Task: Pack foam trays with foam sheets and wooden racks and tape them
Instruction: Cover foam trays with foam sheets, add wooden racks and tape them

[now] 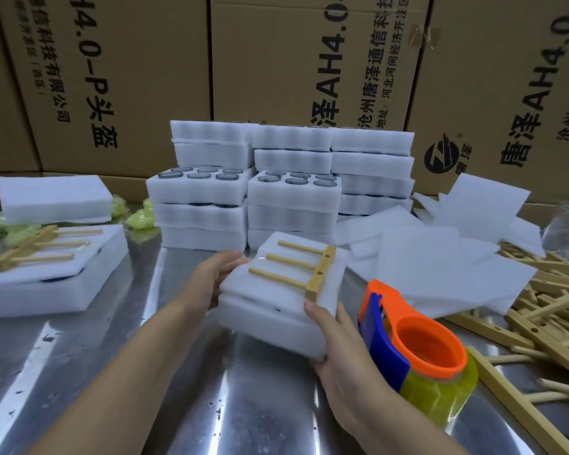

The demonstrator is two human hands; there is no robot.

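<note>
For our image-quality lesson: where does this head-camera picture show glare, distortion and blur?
Head view: streaky glare on the shiny metal table; wide-angle distortion tilts the brown cardboard boxes near the edges; the pile of pale wooden racks at right looks soft; the white foam tray held by left hand and right hand is sharpest.

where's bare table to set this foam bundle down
Bare metal table lies near you, between the left tray with a rack and the foam bundle, running up to the tray stacks. The right is crowded: tape dispenser, loose foam sheets, wooden racks.
</note>
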